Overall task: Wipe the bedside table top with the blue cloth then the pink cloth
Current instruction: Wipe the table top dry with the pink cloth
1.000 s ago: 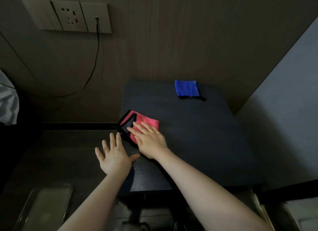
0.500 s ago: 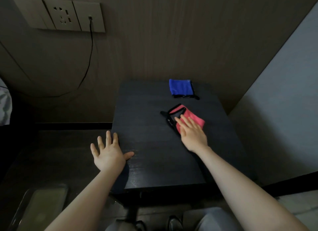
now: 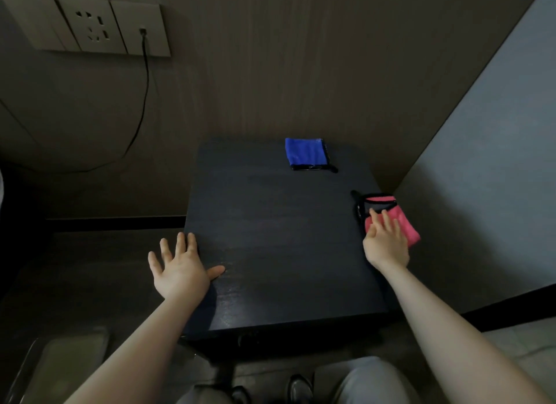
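Surroundings: dark bedside table against a wood-panel wall, socket plate and cable upper left
Blue cloth: folded at the table's far edge, untouched
Pink cloth: at the table's right edge, under my right hand, fingers flat on it, not gripping
Left hand: spread open, resting at the table's left edge, holding nothing

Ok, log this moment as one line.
phase: pink wipe | right hand flat on pink cloth, table right edge | blue cloth parked
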